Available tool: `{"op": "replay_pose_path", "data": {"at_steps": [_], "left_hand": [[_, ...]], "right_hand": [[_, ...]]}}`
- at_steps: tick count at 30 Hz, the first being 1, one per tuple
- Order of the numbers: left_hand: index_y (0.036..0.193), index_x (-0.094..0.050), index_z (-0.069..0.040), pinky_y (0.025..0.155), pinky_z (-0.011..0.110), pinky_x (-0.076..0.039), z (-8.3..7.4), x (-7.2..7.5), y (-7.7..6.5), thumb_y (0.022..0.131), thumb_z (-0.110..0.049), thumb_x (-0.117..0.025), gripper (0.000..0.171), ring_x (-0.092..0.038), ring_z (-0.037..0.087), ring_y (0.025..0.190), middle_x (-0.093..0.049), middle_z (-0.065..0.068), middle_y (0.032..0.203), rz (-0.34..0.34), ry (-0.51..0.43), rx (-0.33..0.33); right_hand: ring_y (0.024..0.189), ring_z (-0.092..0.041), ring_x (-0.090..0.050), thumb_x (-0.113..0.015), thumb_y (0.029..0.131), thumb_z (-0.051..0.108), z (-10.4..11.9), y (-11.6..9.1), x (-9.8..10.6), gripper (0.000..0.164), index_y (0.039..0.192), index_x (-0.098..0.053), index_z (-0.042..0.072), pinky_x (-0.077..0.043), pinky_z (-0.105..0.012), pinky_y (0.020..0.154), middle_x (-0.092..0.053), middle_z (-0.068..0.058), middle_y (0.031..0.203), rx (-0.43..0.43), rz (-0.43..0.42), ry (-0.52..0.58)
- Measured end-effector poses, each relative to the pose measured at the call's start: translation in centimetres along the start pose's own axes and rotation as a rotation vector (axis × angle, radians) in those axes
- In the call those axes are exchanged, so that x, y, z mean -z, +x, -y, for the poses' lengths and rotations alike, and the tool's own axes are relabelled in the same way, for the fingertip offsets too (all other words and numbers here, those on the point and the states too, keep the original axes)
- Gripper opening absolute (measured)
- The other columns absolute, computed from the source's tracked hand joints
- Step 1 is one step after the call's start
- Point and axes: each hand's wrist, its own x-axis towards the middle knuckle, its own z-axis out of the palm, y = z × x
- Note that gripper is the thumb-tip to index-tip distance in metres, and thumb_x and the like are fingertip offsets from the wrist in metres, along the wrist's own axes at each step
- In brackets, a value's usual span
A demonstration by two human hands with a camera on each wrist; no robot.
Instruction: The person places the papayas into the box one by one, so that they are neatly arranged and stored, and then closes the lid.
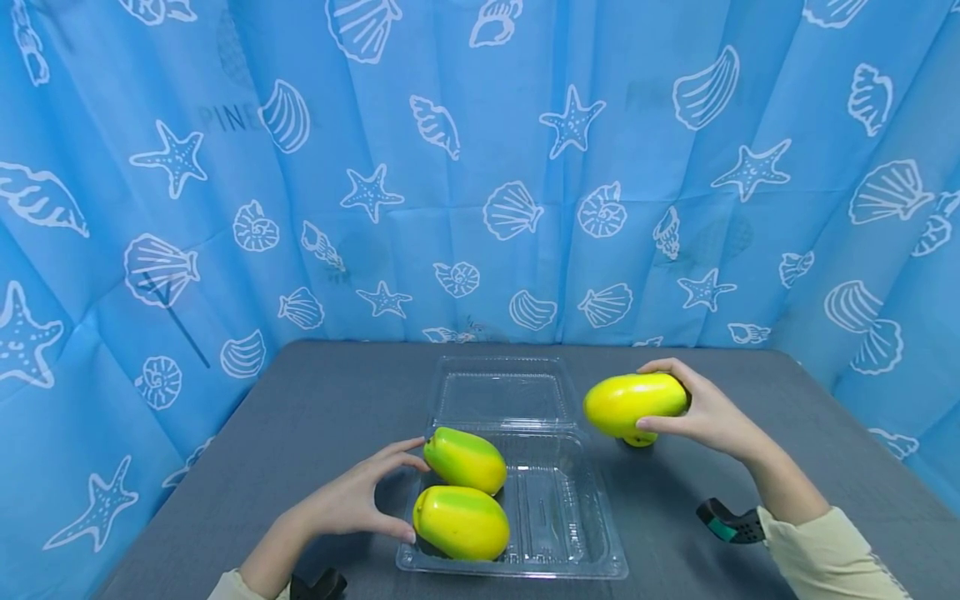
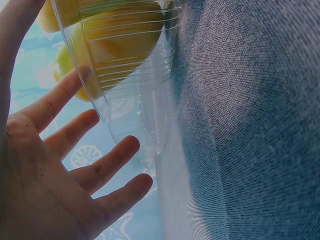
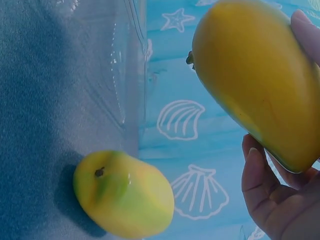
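Observation:
A clear plastic clamshell box (image 1: 551, 508) lies on the table with its lid (image 1: 506, 396) folded back. Two yellow-green mangoes fill its left side, the rear mango (image 1: 465, 460) just behind the front mango (image 1: 461, 523). At the box's left edge is my left hand (image 1: 360, 492), thumb and fingers spread beside these mangoes; the left wrist view has its fingertips (image 2: 82, 75) at the box's rim. My right hand (image 1: 697, 408) grips a third mango (image 1: 630, 402) above the table, right of the box. Another mango (image 3: 125, 194) sits on the table below it, mostly hidden in the head view.
The grey cloth-covered table (image 1: 360, 392) runs back to a blue curtain (image 1: 480, 167) printed with white shells and starfish. Black wrist straps show at both sleeves, the right strap (image 1: 731, 523) having a green patch.

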Motion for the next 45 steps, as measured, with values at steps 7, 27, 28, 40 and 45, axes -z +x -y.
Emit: {"op": "replay_pose_path", "data": {"at_steps": [7, 27, 28, 40, 45], "left_hand": [[0.127, -0.051, -0.018, 0.1, 0.072, -0.025, 0.0, 0.0, 0.0, 0.074, -0.04, -0.076, 0.063, -0.024, 0.043, 0.139, -0.024, 0.011, 0.154, 0.004, -0.002, -0.001], [0.127, -0.051, -0.019, 0.1, 0.072, -0.025, 0.0, 0.0, -0.1, 0.074, -0.041, -0.076, 0.063, -0.024, 0.043, 0.139, -0.025, 0.011, 0.154, 0.006, -0.006, 0.001], [0.127, -0.051, -0.019, 0.1, 0.072, -0.025, 0.0, 0.0, -0.1, 0.074, -0.041, -0.076, 0.062, -0.024, 0.043, 0.139, -0.024, 0.011, 0.154, 0.007, -0.007, 0.0], [0.128, -0.051, -0.018, 0.1, 0.071, -0.026, 0.0, 0.1, 0.0, 0.075, -0.039, -0.076, 0.062, -0.023, 0.043, 0.14, -0.024, 0.011, 0.154, 0.006, -0.01, -0.01], [0.128, -0.051, -0.018, 0.1, 0.071, -0.026, 0.1, 0.1, -0.1, 0.075, -0.038, -0.076, 0.062, -0.023, 0.043, 0.14, -0.024, 0.011, 0.154, 0.004, -0.01, -0.02]], "right_hand": [[0.083, -0.011, -0.052, -0.074, 0.079, 0.017, 0.3, 0.2, -0.5, 0.055, 0.125, -0.044, 0.009, -0.05, -0.027, 0.063, -0.051, -0.013, 0.112, 0.028, 0.018, 0.036], [0.083, -0.009, -0.054, -0.076, 0.076, 0.017, 1.4, 0.5, -1.8, 0.06, 0.126, -0.045, 0.012, -0.05, -0.026, 0.064, -0.054, -0.011, 0.109, 0.093, 0.061, 0.041], [0.083, -0.009, -0.054, -0.077, 0.075, 0.018, 1.4, 0.5, -1.9, 0.06, 0.127, -0.045, 0.012, -0.05, -0.026, 0.065, -0.054, -0.011, 0.109, 0.094, 0.062, 0.038], [0.085, -0.009, -0.053, -0.079, 0.073, 0.019, 2.4, 0.6, -2.7, 0.064, 0.126, -0.043, 0.009, -0.051, -0.024, 0.066, -0.053, -0.011, 0.111, 0.122, 0.087, 0.044], [0.089, -0.013, -0.052, -0.081, 0.071, 0.02, 2.6, 0.7, -3.0, 0.067, 0.126, -0.043, 0.011, -0.053, -0.025, 0.068, -0.05, -0.011, 0.115, 0.115, 0.095, 0.042]]}}
